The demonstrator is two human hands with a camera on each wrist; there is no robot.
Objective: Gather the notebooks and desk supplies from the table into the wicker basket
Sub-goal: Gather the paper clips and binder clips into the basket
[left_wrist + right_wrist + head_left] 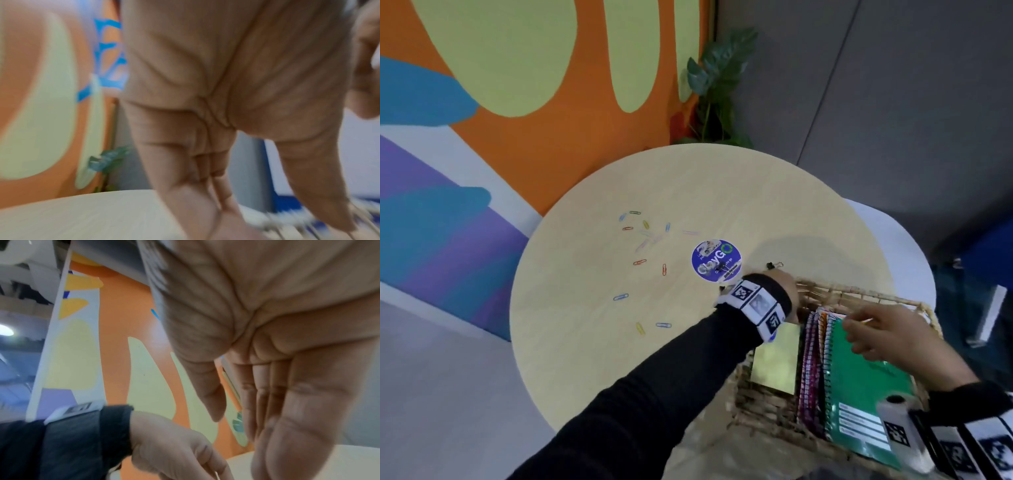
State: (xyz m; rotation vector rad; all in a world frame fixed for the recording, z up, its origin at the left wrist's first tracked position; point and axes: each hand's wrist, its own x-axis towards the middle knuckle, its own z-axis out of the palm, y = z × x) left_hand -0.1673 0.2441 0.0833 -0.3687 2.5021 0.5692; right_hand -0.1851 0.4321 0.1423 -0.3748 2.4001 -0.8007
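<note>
Round pale wood-grain counter (585, 342) with a rectangular woven wicker basket (767, 407) at its near right edge. In the basket stand several spiral-bound notebooks (812, 359), wire coils uppermost, a glossy green-covered notebook (866, 387) foremost, and a flat yellow sticky-note pad (777, 359) at their left. The left hand (787, 291), wrist in a black sleeve with a patterned white band, reaches the basket's far rim; its fingers (205, 203) point down, straight and together, grasping nothing visible. The right hand (893, 335) lies over the green notebook, fingers (308, 426) extended and released. On the counter lie scattered coloured wire paper clips (640, 240), a round blue printed sticker (716, 260) and a black binder clip (774, 265).
</note>
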